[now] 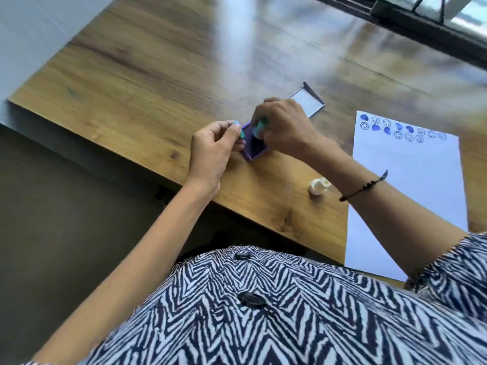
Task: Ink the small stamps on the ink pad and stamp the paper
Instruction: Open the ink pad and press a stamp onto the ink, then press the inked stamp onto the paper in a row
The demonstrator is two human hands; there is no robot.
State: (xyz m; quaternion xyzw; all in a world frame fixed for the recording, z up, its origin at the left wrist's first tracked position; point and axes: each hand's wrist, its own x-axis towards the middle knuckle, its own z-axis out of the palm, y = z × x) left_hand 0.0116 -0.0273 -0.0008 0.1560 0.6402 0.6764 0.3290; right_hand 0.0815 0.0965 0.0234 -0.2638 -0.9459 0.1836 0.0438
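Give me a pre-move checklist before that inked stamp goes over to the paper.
1. Stamp held: ok. The right hand pinches a teal stamp in its fingers.
2. Stamp on the ink: ok. Its lower end sits on the dark surface of the purple ink pad.
3. Face evenly inked: cannot tell, the face is hidden against the pad.
4. Second stamp ready: ok. The left hand holds another teal stamp at the pad's edge.
5. Free space on the paper: ok. Prints fill only the far end; the rest is blank.
6. Path to the paper: ok, though a small white bottle lies near the table edge.
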